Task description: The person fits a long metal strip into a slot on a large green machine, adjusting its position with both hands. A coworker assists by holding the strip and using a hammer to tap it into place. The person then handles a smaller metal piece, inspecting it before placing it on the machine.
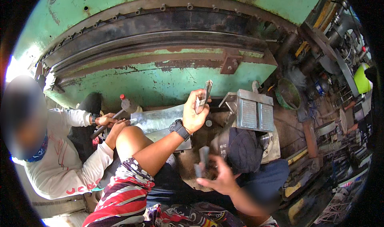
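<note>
My left hand (195,114), with a black watch on the wrist, is raised near the middle, its fingers closed round a small bent sheet-metal piece (208,89) that sticks up past them. Lower and to the right, my right hand (222,176) is smeared by motion. At its thumb and fingertips is a blurred grey metal piece (204,158), whose exact shape I cannot make out. Shiny sheet metal (158,119) lies left of my left wrist. A ridged grey metal box-like part (256,111) stands to the right of my hands.
Across the back stretches a long green machine (160,81) with dark steel bars. At left, a co-worker in a white shirt (64,147) grips a dark bar (108,123). A red-capped bottle (127,103) stands nearby. A dark cap (245,150), a green bucket (288,94) and metal scrap (344,163) are at right.
</note>
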Demonstrator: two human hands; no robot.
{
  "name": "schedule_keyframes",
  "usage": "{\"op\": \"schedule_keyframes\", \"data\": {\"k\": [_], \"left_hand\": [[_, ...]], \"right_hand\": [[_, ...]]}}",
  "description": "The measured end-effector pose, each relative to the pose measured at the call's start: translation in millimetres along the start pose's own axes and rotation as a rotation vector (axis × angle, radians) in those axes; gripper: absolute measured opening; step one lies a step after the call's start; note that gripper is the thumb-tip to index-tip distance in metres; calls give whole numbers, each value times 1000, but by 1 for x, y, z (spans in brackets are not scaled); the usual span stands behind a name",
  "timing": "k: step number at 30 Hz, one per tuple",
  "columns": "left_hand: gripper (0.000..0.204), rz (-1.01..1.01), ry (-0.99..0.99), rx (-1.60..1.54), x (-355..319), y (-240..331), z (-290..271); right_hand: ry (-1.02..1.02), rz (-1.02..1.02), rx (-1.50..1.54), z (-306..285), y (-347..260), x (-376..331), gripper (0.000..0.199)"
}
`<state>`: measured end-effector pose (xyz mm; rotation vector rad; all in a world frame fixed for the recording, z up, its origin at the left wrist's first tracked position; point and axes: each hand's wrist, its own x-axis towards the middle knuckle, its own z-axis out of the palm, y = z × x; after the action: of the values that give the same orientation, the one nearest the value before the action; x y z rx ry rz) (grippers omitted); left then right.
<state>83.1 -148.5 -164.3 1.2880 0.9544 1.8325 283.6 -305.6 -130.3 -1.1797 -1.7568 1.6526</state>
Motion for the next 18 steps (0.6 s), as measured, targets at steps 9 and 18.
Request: {"op": "schedule_keyframes", "data": {"k": [9, 18], "left_hand": [[43, 8, -53, 132, -44, -29, 1], [48, 77, -96, 305, -47, 7, 5]], "right_hand": [[338, -625, 346, -66, -91, 97, 88], [275, -619, 200, -58, -90, 118, 92]]}}
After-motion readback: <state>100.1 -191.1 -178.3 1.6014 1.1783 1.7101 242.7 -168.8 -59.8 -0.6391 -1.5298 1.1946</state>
